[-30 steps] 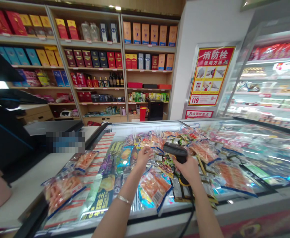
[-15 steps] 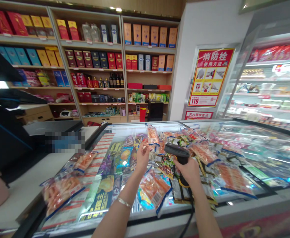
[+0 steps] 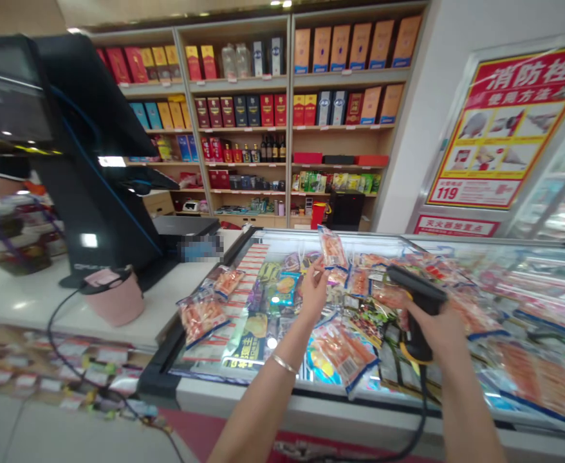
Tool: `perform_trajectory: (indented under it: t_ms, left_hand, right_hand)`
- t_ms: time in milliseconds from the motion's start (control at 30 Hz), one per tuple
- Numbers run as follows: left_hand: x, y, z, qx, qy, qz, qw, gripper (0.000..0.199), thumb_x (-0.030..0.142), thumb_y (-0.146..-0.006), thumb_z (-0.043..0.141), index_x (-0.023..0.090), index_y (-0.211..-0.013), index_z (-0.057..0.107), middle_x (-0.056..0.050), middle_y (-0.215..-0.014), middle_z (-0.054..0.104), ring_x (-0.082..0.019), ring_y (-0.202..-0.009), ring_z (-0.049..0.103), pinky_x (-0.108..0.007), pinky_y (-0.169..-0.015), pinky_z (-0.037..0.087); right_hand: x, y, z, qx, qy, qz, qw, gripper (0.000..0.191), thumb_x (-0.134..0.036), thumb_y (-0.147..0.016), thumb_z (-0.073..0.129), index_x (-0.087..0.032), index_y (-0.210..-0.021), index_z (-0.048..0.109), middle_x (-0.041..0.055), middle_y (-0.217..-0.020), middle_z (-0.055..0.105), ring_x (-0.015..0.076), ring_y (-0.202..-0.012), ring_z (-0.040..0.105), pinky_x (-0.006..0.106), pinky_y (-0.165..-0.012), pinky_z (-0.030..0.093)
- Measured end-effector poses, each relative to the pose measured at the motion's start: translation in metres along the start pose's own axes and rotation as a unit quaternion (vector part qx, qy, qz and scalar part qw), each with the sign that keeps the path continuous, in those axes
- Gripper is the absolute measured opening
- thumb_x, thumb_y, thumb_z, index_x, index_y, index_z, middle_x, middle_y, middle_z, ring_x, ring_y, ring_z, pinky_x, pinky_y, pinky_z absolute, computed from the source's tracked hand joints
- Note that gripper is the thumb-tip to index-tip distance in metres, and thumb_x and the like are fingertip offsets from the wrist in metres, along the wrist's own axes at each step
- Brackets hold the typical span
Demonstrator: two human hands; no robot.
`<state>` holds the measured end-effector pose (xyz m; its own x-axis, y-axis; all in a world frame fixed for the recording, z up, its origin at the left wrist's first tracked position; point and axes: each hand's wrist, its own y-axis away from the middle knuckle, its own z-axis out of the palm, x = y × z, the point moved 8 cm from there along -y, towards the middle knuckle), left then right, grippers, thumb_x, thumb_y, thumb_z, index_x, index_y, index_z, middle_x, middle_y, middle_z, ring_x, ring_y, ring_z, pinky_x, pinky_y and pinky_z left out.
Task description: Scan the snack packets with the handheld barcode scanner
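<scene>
My left hand [image 3: 315, 283], with a silver bangle on the wrist, pinches the lower edge of a clear snack packet [image 3: 332, 249] with orange-pink contents. It holds the packet over the glass-topped freezer [image 3: 215, 370]. In my right hand [image 3: 437, 325] is a black barcode scanner [image 3: 418, 302] with yellow trim, its head turned toward the left and its cable hanging down. Between my forearms lies a similar packet [image 3: 344, 354] with its barcode facing up. Two more such packets, a larger one [image 3: 203, 316] and a smaller one [image 3: 228, 281], rest near the freezer's left end.
Many more packets [image 3: 538, 376] cover the right part of the freezer top. To the left is a counter [image 3: 166, 302] with a black checkout terminal [image 3: 94, 167] and a pink container [image 3: 113, 299]. Behind stand shelves of boxed goods [image 3: 248, 110]. A red notice [image 3: 509, 128] hangs on the wall.
The view has swung left, bringing more of the terminal and counter into sight. The scanner has moved right, farther from the packet that my left hand still holds.
</scene>
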<state>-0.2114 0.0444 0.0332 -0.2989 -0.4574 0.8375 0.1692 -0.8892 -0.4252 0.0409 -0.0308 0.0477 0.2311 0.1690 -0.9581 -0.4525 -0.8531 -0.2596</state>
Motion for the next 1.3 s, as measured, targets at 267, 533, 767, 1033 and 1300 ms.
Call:
perform_trajectory:
  t_ms: [267, 533, 767, 1033, 1300]
  left_hand:
    - [0.095, 0.027, -0.106, 0.092, -0.059, 0.048, 0.993, 0.022, 0.035, -0.080, 0.060, 0.020, -0.076, 0.044, -0.010, -0.138, 0.051, -0.021, -0.118, 0.055, -0.036, -0.099, 0.043]
    - [0.116, 0.070, -0.248, 0.227, -0.128, 0.052, 0.964, 0.025, 0.040, -0.078, 0.060, 0.020, -0.075, 0.046, -0.012, -0.130, 0.056, -0.023, -0.113, 0.058, -0.037, -0.092, 0.048]
    - [0.132, 0.124, -0.301, 0.405, -0.393, 0.127, 0.816, 0.023, 0.040, -0.088, 0.044, 0.018, -0.091, 0.051, -0.015, -0.111, 0.058, -0.026, -0.107, 0.055, -0.044, -0.095, 0.042]
    - [0.122, 0.126, -0.310, 0.442, -0.416, 0.109, 0.787, 0.043, 0.037, -0.091, 0.038, 0.013, -0.126, 0.039, -0.021, -0.129, 0.045, -0.029, -0.127, 0.039, -0.047, -0.108, 0.029]
    - [0.116, 0.125, -0.315, 0.443, -0.401, 0.080, 0.798, 0.045, 0.037, -0.091, 0.038, 0.012, -0.128, 0.040, -0.021, -0.129, 0.046, -0.029, -0.127, 0.039, -0.048, -0.109, 0.027]
  right_hand:
    - [-0.079, 0.048, 0.062, -0.092, -0.185, 0.013, 0.978, 0.037, -0.042, -0.053, 0.083, -0.016, -0.061, 0.058, 0.0021, -0.047, 0.056, 0.0134, -0.035, 0.050, 0.024, -0.034, 0.042]
    - [-0.083, 0.113, 0.237, -0.253, -0.272, 0.073, 0.926, 0.035, -0.042, -0.059, 0.079, -0.015, -0.060, 0.056, 0.0007, -0.046, 0.056, 0.0114, -0.035, 0.050, 0.021, -0.035, 0.042]
    - [-0.017, 0.168, 0.355, -0.343, -0.299, 0.269, 0.849, 0.023, -0.029, -0.074, 0.068, -0.015, -0.061, 0.055, -0.0005, -0.046, 0.054, 0.0079, -0.035, 0.047, 0.017, -0.035, 0.040]
    - [0.010, 0.181, 0.380, -0.367, -0.296, 0.301, 0.829, 0.025, -0.032, -0.076, 0.067, -0.014, -0.062, 0.057, -0.0011, -0.048, 0.054, 0.0079, -0.037, 0.048, 0.017, -0.036, 0.040]
    - [0.009, 0.181, 0.377, -0.373, -0.288, 0.305, 0.828, 0.024, -0.032, -0.075, 0.067, -0.015, -0.061, 0.056, -0.0008, -0.047, 0.054, 0.0077, -0.036, 0.047, 0.017, -0.036, 0.041]
